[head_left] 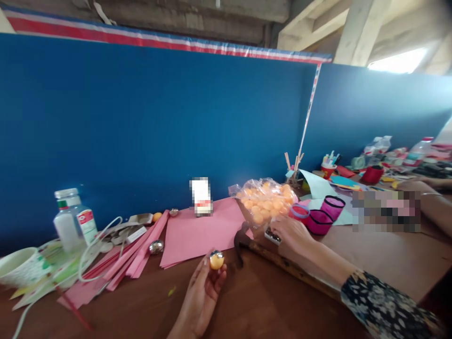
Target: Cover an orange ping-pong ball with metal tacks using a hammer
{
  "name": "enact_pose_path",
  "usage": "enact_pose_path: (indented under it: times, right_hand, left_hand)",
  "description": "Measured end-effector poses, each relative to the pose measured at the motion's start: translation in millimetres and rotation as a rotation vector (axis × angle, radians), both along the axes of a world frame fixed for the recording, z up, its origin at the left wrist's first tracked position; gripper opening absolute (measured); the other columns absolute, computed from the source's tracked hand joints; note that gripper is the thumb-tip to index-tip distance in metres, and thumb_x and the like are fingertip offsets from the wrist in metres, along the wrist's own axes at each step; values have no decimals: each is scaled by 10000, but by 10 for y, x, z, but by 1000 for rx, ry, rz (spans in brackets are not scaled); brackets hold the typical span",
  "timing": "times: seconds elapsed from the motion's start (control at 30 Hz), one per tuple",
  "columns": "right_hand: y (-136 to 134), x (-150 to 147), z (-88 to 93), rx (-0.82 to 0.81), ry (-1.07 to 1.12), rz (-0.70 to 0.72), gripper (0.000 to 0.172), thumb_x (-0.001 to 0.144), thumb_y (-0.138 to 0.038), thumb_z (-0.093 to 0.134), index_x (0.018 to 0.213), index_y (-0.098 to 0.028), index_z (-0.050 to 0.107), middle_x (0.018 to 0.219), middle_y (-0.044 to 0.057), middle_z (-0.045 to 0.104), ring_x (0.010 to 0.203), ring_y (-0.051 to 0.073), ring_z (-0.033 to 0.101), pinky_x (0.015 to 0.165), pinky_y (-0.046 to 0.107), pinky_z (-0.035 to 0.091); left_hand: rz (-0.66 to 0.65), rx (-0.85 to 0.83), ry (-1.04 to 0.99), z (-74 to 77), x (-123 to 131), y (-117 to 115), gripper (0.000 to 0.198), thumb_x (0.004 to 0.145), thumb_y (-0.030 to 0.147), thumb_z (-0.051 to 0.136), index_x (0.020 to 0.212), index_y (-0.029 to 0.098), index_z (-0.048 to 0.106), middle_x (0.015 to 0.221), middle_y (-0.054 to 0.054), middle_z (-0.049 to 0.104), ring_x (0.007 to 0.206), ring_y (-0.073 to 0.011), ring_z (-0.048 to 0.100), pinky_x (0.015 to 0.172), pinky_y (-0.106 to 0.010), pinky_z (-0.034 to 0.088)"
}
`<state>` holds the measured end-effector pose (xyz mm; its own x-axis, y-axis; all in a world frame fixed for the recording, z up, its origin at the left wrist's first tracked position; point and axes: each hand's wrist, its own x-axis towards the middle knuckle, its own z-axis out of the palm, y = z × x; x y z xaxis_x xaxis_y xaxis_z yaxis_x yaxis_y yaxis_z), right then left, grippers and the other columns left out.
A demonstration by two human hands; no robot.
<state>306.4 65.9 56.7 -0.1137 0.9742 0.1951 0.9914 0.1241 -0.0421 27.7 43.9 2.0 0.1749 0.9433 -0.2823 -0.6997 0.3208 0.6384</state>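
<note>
Left hand (205,285): grasping an orange ball (216,264) topped by a silver cap (216,254), raised over the tabletop (141,310) just in front of the pink sheets.
Right hand (291,234): fingertips at a small box (272,235); cannot tell whether they grip anything.
Far left: paper cup (23,268), then bottles (68,226).
Pink strips (141,247): fanned out, a silver dome (156,246) beside them.
Pink sheets (201,230): lying flat.
Hammer (293,268): head near the small box.
Bag of orange balls (263,202): behind the right hand.
Mesh cylinders (326,215): right of the bag.
Far right: another person's arm (436,207).
</note>
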Motion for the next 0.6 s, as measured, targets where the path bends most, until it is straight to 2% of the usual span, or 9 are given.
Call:
enact_pose_path:
  times: [0.13,0.27,0.37,0.43,0.6]
  right_hand:
    - [-15,34,3,29,61,-1,174,838,-189,426,739,-180,569,722,38,582,660,147,541,556,226,301]
    - [-72,-101,70,82,186,16,153,848,-194,392,785,-186,531,703,18,583,644,141,540,591,228,343]
    - [-170,-419,159,131,560,140,102,825,-205,446,764,-189,525,718,10,584,653,136,537,606,221,381]
    - [-235,-695,191,83,787,217,91,825,-221,464,779,-191,536,733,6,590,656,128,538,601,213,396]
    - [-281,-1275,106,-102,1108,301,90,825,-241,494,777,-183,542,640,-22,550,559,98,493,528,194,388]
  left_hand:
    - [-2,18,9,19,-3,-14,391,800,150,561,1185,213,524,940,-93,689,765,-151,668,681,-253,550]
    - [1,11,0,56,-2,-22,383,805,154,554,1185,191,528,978,-110,681,801,-154,666,716,-248,543]
    - [-4,9,-18,69,-7,-21,376,796,166,572,1170,189,543,959,-101,684,795,-150,665,727,-245,540]
    - [-8,21,-27,67,-10,-17,394,780,157,592,1168,202,544,961,-89,683,789,-142,664,730,-239,538]
    - [-9,44,-19,56,-12,-13,445,737,105,634,1160,210,545,955,-69,685,791,-129,662,729,-214,531]
